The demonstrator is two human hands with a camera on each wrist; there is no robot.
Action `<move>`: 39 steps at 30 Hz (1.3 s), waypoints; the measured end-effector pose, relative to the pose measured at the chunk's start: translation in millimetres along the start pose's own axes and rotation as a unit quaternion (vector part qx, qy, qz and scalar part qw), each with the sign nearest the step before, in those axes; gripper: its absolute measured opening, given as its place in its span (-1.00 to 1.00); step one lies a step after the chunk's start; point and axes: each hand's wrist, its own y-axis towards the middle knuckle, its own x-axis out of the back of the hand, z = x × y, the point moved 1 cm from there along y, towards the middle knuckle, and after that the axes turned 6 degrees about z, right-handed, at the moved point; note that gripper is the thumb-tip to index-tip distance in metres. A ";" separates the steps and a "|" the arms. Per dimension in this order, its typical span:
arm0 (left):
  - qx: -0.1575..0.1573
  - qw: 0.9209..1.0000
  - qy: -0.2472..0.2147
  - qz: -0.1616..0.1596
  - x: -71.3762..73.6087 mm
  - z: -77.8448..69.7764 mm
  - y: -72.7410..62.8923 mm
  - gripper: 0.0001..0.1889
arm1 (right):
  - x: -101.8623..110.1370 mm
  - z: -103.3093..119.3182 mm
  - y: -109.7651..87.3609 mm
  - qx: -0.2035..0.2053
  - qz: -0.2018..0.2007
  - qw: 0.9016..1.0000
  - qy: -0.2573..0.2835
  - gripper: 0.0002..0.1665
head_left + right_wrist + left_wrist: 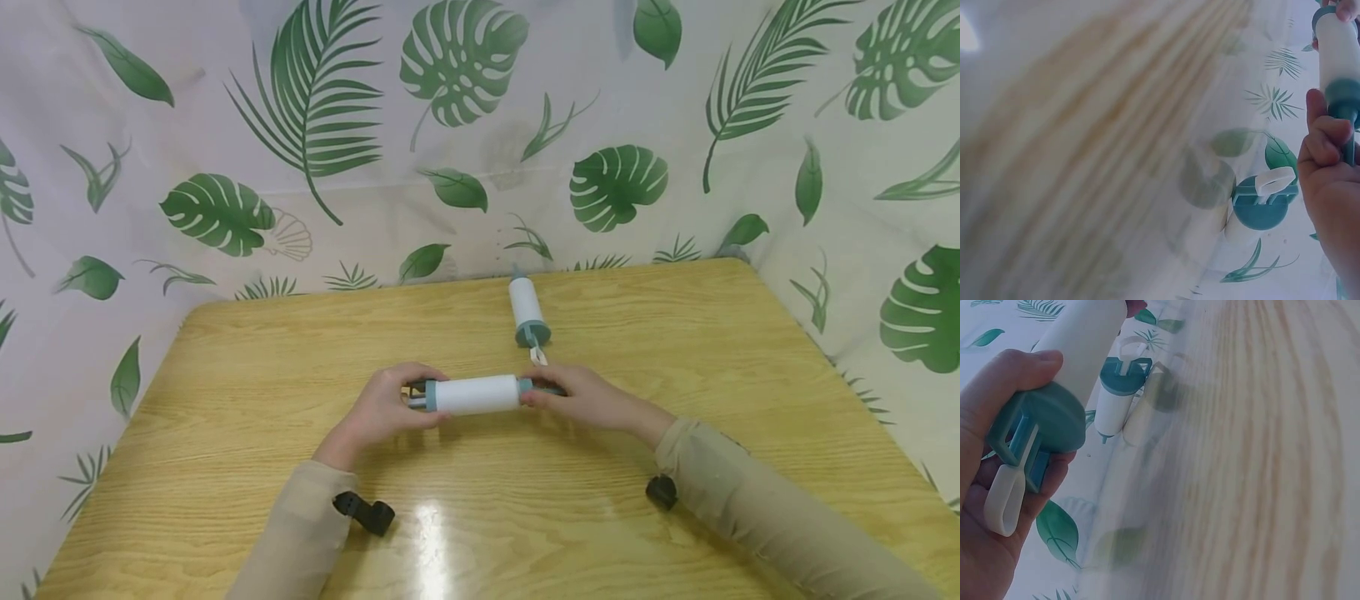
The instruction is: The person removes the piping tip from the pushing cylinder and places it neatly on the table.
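A white syringe-like tube (477, 395) with teal ends lies level between the two hands, over the middle of the table. My left hand (386, 408) grips its wide teal cap (1054, 419), thumb on the white barrel's edge. From that cap a white loop (1005, 506) sticks out between teal brackets. At the other end, my right hand (581, 396) holds the narrow teal tip (1346, 112) between thumb and fingers. Behind the hands, a second tube (525, 302) of the same kind lies on the table, its white loop (538, 356) toward the person.
The wooden table (247, 383) reaches back to a wall covering (360, 217) printed with green leaves. The second tube's tip is close to the table's back edge. A black wrist camera (367, 512) hangs at the left sleeve, another camera (662, 492) at the right.
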 end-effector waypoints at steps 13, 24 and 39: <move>-0.004 1.000 0.005 0.001 1.2 1.3 0.7 -0.58 | 3.6 2.1 0.3 0.021 0.010 0.999 -0.024 -0.57; 0.005 1.000 -0.007 -0.001 0.7 2.2 0.7 -0.59 | 1.7 1.3 1.4 0.047 0.001 0.998 -0.040 -0.56; 0.020 0.999 -0.048 0.008 1.5 5.7 -0.1 -0.56 | -0.4 1.2 1.8 0.080 -0.008 0.995 -0.061 -0.57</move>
